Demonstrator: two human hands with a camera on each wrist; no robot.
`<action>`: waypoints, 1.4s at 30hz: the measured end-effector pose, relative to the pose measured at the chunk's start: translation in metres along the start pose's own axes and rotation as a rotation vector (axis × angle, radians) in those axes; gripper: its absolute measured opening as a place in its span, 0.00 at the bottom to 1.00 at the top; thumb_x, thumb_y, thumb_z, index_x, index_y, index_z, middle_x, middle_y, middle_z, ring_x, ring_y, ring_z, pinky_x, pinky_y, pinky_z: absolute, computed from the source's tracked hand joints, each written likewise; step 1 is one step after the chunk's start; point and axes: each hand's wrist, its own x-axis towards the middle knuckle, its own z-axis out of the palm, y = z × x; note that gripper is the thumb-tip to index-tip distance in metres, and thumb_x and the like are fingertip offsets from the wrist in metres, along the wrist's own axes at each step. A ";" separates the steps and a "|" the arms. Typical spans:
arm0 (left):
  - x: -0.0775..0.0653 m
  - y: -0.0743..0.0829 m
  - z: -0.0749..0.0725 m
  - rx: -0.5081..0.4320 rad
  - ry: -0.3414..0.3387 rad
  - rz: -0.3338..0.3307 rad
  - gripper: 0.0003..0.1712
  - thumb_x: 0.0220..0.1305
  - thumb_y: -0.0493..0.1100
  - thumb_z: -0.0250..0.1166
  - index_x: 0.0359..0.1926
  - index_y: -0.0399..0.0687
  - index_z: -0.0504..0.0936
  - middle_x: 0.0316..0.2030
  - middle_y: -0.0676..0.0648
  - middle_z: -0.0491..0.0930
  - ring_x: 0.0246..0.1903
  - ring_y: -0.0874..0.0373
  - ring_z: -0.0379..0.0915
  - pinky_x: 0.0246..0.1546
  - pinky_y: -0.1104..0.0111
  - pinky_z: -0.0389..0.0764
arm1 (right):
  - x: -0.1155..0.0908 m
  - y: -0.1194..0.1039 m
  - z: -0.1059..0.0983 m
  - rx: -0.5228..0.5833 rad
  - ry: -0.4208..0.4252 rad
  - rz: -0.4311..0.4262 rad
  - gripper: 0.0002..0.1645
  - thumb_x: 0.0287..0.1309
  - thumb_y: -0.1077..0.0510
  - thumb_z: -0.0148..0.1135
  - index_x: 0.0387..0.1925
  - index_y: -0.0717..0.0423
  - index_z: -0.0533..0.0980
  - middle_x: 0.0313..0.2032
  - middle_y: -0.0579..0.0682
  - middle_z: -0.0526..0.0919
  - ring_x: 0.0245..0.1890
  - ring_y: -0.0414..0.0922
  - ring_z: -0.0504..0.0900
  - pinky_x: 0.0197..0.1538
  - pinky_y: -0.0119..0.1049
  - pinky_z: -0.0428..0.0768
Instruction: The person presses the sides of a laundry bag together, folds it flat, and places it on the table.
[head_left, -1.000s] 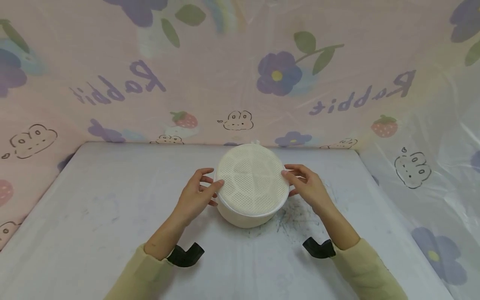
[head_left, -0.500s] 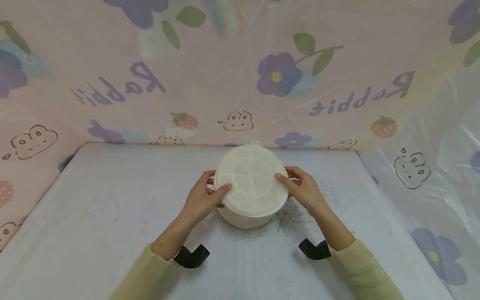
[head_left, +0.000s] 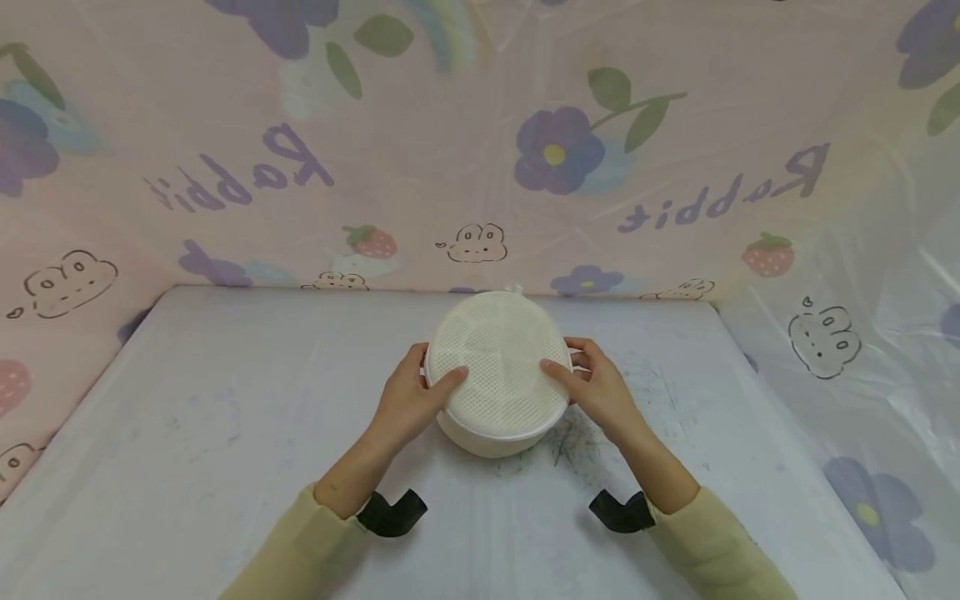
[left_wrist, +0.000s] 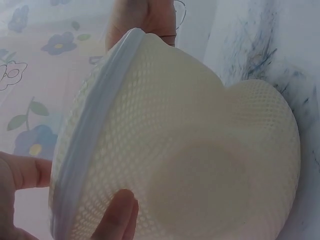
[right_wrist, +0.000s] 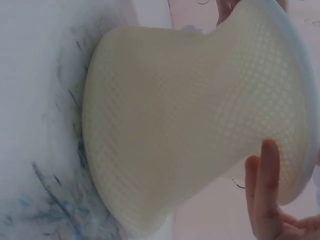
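A round cream mesh laundry bag (head_left: 501, 350) stands on the table in the middle of the head view, its lid facing up. My left hand (head_left: 408, 402) grips its left rim, thumb on the lid and fingers round the side. On the opposite rim my right hand (head_left: 602, 395) holds it the same way. A pale band (left_wrist: 97, 125) runs round the upper edge in the left wrist view, and the side wall below bulges and folds inward. In the right wrist view, fingertips (right_wrist: 270, 150) press against the mesh wall (right_wrist: 160, 115), which sags.
The white-covered table (head_left: 262, 433) has dark scuff marks (head_left: 581, 450) right of the bag. A pink printed sheet (head_left: 420, 150) rises behind it and along the sides. Black curved pieces (head_left: 393, 512) stick out at both sleeve cuffs.
Both thumbs have slid inward from the rim onto the lid, and both hands have closed in on the bag. The bag's top has shifted slightly left.
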 end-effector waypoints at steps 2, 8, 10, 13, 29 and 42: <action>0.000 -0.001 0.001 -0.012 0.006 0.008 0.34 0.61 0.52 0.64 0.64 0.41 0.66 0.44 0.42 0.76 0.33 0.55 0.72 0.27 0.71 0.71 | 0.000 0.001 0.002 0.003 0.001 0.003 0.37 0.60 0.50 0.64 0.66 0.58 0.62 0.52 0.61 0.76 0.33 0.38 0.81 0.31 0.33 0.80; 0.003 -0.004 0.004 -0.022 0.014 0.010 0.34 0.62 0.52 0.63 0.64 0.41 0.66 0.53 0.40 0.75 0.44 0.51 0.76 0.38 0.64 0.78 | -0.002 0.006 0.006 0.024 0.001 0.024 0.37 0.60 0.50 0.64 0.65 0.59 0.60 0.52 0.62 0.77 0.33 0.39 0.81 0.31 0.34 0.81; 0.004 -0.005 0.004 -0.028 0.016 0.002 0.34 0.62 0.53 0.63 0.64 0.41 0.65 0.57 0.40 0.73 0.52 0.48 0.74 0.47 0.58 0.78 | -0.002 0.007 0.007 0.033 -0.003 0.029 0.37 0.60 0.50 0.64 0.65 0.59 0.60 0.51 0.62 0.77 0.32 0.39 0.81 0.31 0.34 0.81; 0.006 -0.006 0.006 -0.042 0.016 -0.006 0.34 0.63 0.53 0.62 0.64 0.41 0.64 0.61 0.39 0.71 0.60 0.45 0.69 0.58 0.50 0.72 | -0.002 0.008 0.009 0.041 -0.007 0.027 0.37 0.60 0.51 0.64 0.65 0.59 0.60 0.51 0.63 0.78 0.32 0.40 0.81 0.31 0.34 0.81; 0.015 -0.013 0.011 -0.043 0.017 -0.016 0.36 0.65 0.51 0.60 0.68 0.43 0.59 0.65 0.37 0.67 0.63 0.42 0.66 0.60 0.48 0.69 | -0.001 0.018 0.015 0.104 -0.021 0.041 0.35 0.60 0.54 0.64 0.63 0.62 0.59 0.47 0.63 0.79 0.30 0.41 0.83 0.29 0.37 0.83; 0.019 -0.019 0.017 -0.027 0.042 -0.019 0.38 0.64 0.51 0.61 0.70 0.44 0.57 0.65 0.34 0.65 0.64 0.40 0.65 0.60 0.48 0.69 | -0.004 0.022 0.018 0.120 -0.017 0.069 0.35 0.60 0.54 0.63 0.62 0.63 0.59 0.46 0.63 0.80 0.28 0.40 0.83 0.28 0.36 0.83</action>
